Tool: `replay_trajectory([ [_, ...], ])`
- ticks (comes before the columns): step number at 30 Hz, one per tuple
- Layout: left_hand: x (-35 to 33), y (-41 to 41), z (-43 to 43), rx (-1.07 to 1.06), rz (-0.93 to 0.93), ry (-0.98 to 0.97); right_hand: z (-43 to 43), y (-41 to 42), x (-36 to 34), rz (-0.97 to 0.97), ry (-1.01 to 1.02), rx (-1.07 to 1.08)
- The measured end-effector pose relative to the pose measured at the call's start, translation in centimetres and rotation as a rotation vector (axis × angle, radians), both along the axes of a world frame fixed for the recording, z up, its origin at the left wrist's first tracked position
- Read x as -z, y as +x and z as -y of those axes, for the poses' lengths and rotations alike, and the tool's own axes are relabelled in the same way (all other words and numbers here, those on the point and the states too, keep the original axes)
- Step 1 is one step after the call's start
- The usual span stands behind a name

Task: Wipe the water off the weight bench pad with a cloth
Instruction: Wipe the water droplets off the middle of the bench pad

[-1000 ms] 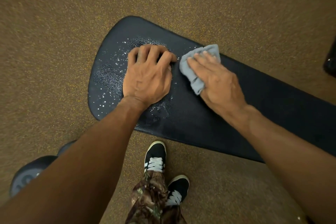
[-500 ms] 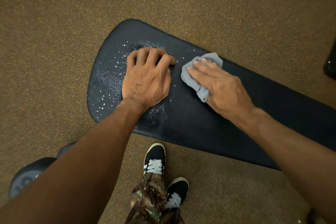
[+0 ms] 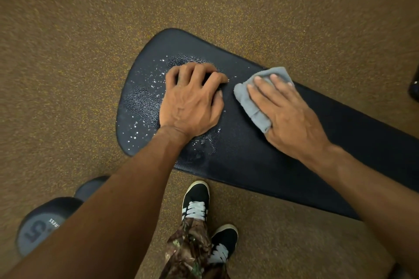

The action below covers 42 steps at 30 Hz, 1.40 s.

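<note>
The dark weight bench pad (image 3: 249, 161) runs from its rounded end at centre left out to the right edge. Water droplets (image 3: 140, 129) glisten on that rounded end, around and beneath my left hand (image 3: 190, 106). This hand rests on the pad with bent fingers, fingertips down, holding nothing. Just to its right lies a folded grey cloth (image 3: 251, 102). My right hand (image 3: 290, 118) presses it flat onto the pad with straight fingers; its thumb is hidden. The pad looks dull and dry to the right of the cloth.
A dumbbell (image 3: 38, 231) marked 5 lies on the brown speckled floor (image 3: 90, 29) at lower left, partly behind my left forearm. My black shoes (image 3: 196, 201) stand close to the pad's near edge. A dark object (image 3: 414, 88) pokes in at the right edge.
My right hand has slid the cloth slightly to the right along the pad, away from my left hand. The left hand stays planted in the same spot.
</note>
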State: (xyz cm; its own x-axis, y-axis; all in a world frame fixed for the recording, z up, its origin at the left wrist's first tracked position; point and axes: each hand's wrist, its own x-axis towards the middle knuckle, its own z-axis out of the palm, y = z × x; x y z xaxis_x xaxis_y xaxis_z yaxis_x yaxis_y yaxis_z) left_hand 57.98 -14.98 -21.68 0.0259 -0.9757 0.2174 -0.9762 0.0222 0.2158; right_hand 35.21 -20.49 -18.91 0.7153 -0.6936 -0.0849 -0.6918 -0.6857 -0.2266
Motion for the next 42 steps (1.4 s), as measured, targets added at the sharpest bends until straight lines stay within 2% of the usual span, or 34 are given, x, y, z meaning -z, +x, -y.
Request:
replay_trajectory([
  [4, 0.0, 0.1, 0.1, -0.006, -0.011, 0.000, 0.9, 1.7, 0.1, -0.057, 0.056, 0.067],
  [7, 0.0, 0.1, 0.0, 0.002, -0.011, 0.000, 1.0, 0.4, -0.1, -0.117, 0.044, -0.050],
  [9, 0.0, 0.1, 0.1, 0.003, -0.012, 0.004, 1.7, -0.1, -0.9, -0.042, 0.028, -0.045],
  [14, -0.1, 0.0, 0.0, -0.003, -0.004, 0.003, 2.0, 4.8, -0.8, 0.028, 0.190, 0.351],
  [16, -0.1, 0.0, 0.0, -0.004, 0.001, 0.000, 1.1, 5.4, -0.4, 0.088, 0.144, 0.287],
  [19, -0.2, 0.0, 0.1, -0.005, -0.008, 0.004, -0.2, 2.9, 0.3, 0.050, 0.073, 0.083],
  [21, -0.2, 0.0, 0.0, -0.007, -0.017, -0.003, 0.2, 1.0, -0.1, 0.065, 0.097, 0.073],
  [25, -0.1, 0.1, 0.0, -0.013, -0.023, -0.007, 2.6, 2.3, -1.2, 0.239, 0.148, 0.446],
  [26, -0.1, 0.0, 0.0, -0.014, -0.023, -0.008, 2.9, 3.4, -1.3, 0.225, 0.132, 0.449],
  [29, -0.2, 0.0, 0.1, -0.007, -0.021, -0.002, 2.0, 5.6, -0.8, 0.034, 0.173, 0.287],
  [31, -0.2, 0.1, 0.0, -0.010, -0.016, 0.005, 1.4, 5.9, -0.4, -0.050, 0.186, 0.303],
  [34, -0.3, 0.1, 0.1, -0.008, -0.016, 0.010, 1.8, 5.5, -0.2, -0.053, 0.107, 0.260],
  [38, -0.4, 0.1, 0.1, -0.006, -0.016, 0.032, 5.1, 6.6, 0.0, 0.036, 0.253, 0.232],
  [40, -0.4, 0.2, 0.1, -0.006, -0.016, 0.042, 4.3, 7.4, 0.1, 0.112, 0.192, 0.169],
  [42, -0.4, 0.2, 0.0, -0.006, -0.021, 0.044, 2.5, 6.5, 0.2, 0.109, 0.115, 0.111],
])
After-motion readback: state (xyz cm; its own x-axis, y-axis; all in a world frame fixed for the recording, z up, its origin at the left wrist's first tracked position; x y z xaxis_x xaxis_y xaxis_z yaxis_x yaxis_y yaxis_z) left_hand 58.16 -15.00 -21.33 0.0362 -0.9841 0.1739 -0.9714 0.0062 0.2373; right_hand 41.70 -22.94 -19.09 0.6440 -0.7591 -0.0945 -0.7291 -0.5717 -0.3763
